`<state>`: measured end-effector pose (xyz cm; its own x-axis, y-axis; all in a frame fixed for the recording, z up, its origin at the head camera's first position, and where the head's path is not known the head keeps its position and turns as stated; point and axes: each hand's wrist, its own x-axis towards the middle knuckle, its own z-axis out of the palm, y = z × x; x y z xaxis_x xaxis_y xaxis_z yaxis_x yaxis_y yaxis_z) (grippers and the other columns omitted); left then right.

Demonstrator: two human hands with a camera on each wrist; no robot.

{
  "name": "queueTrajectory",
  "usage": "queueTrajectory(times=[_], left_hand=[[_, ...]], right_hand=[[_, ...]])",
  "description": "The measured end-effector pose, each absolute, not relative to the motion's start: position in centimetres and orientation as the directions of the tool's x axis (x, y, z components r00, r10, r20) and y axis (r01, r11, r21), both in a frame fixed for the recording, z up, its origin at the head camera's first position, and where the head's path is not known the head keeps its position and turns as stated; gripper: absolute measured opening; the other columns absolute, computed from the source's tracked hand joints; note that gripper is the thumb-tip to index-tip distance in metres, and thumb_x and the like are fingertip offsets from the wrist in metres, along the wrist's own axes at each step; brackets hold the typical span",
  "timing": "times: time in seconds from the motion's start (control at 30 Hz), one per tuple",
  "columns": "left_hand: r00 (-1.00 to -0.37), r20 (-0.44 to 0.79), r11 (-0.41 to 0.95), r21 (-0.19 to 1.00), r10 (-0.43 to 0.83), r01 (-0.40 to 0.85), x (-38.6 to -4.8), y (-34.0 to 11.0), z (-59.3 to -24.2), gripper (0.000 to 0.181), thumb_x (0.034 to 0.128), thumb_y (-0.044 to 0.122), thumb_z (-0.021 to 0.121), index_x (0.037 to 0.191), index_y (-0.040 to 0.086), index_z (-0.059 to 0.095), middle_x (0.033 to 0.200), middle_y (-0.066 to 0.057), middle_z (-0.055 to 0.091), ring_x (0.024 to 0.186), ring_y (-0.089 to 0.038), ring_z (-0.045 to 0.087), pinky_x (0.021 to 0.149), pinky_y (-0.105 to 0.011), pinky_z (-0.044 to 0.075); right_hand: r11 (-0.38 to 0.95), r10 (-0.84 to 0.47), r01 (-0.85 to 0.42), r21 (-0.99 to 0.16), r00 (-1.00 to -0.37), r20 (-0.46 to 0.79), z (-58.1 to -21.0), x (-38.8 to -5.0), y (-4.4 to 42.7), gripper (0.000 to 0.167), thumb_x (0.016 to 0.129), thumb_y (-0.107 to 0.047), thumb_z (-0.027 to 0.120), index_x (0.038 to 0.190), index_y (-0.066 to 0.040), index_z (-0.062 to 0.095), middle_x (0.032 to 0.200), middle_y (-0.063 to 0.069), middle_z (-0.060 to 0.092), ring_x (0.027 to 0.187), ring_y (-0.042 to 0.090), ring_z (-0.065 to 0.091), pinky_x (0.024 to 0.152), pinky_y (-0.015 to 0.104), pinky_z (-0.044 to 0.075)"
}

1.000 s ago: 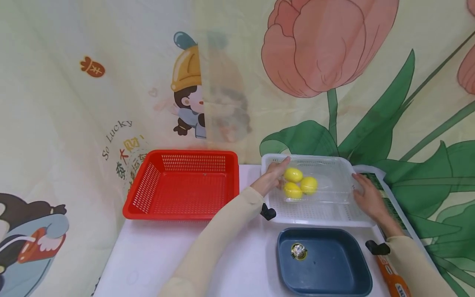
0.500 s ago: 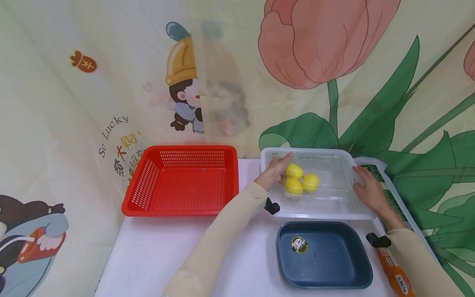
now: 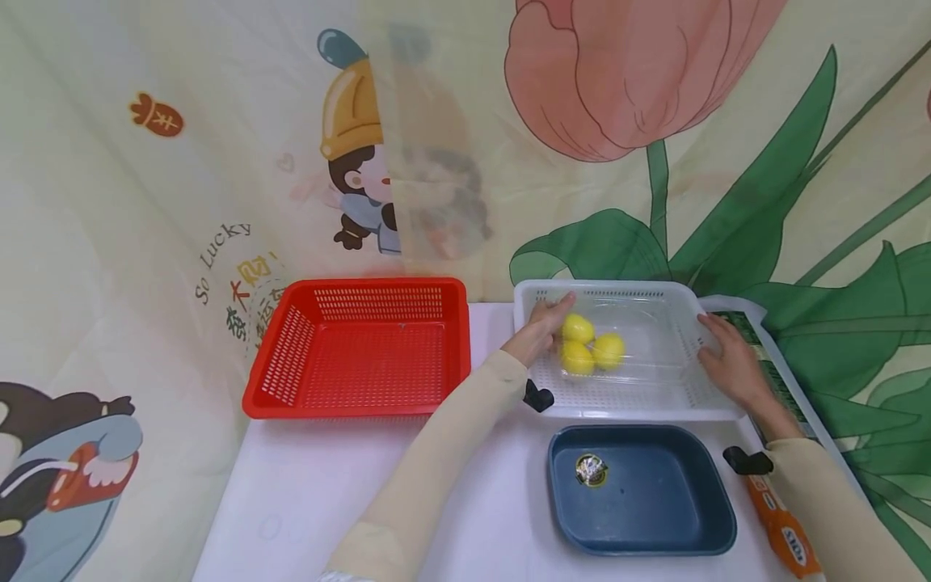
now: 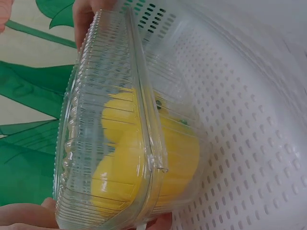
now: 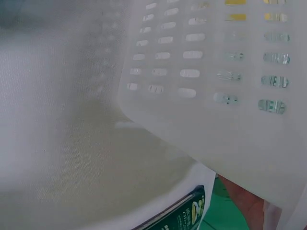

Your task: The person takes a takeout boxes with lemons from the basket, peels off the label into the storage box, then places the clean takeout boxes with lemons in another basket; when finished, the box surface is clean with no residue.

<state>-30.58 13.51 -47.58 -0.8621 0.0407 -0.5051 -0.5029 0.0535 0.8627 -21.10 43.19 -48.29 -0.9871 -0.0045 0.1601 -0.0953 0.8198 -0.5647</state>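
A clear plastic clamshell box [image 3: 643, 339] with three lemons [image 3: 608, 350] bunched in its left end is inside the white perforated basket [image 3: 625, 408]. My left hand [image 3: 540, 330] grips the box's left end; in the left wrist view its fingers [image 4: 29, 215] show at the bottom edge. My right hand [image 3: 730, 364] holds the white basket's right rim from outside. Part of that hand [image 5: 244, 201] appears beyond the basket wall in the right wrist view, where most of its fingers are hidden. Whether it also touches the box is unclear.
To the left stands a red perforated basket [image 3: 378, 368]. A dark blue tub [image 3: 647, 501] with a shiny sticker sits in front of the white basket. An orange package [image 3: 785, 529] lies by the right forearm, and a green printed packet [image 5: 182, 213] lies right of the basket.
The box with the lemons has settled slightly lower in the white basket. Both hands keep their holds, and the head view has tilted a little.
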Motion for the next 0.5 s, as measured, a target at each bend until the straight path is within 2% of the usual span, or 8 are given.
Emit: queueTrajectory(times=[0.27,0.5], left_hand=[[-0.875,-0.482,0.061,0.875,0.037,-0.48,-30.58,13.58,-47.7,0.054,0.0984,0.047,0.063,0.128,0.002,0.058,0.115,-0.01,0.06,0.103,-0.021,0.053,0.104,-0.04,0.048],[-0.865,-0.5,0.065,0.865,0.042,-0.497,-30.35,13.53,-47.95,0.055,0.0972,0.049,0.064,0.13,0.005,0.055,0.119,-0.012,0.059,0.105,-0.023,0.052,0.104,-0.042,0.048]], right_hand=[[0.823,0.002,-0.09,-0.561,-0.987,0.161,-47.98,-21.29,43.13,0.056,0.1,0.0,0.049,0.153,0.008,0.032,0.157,0.037,0.027,0.135,0.065,0.033,0.103,0.078,0.03],[0.822,0.01,-0.072,-0.564,-0.99,0.141,-48.36,-21.15,43.24,0.057,0.1,-0.001,0.048,0.153,0.008,0.031,0.158,0.037,0.025,0.136,0.065,0.031,0.104,0.078,0.028]])
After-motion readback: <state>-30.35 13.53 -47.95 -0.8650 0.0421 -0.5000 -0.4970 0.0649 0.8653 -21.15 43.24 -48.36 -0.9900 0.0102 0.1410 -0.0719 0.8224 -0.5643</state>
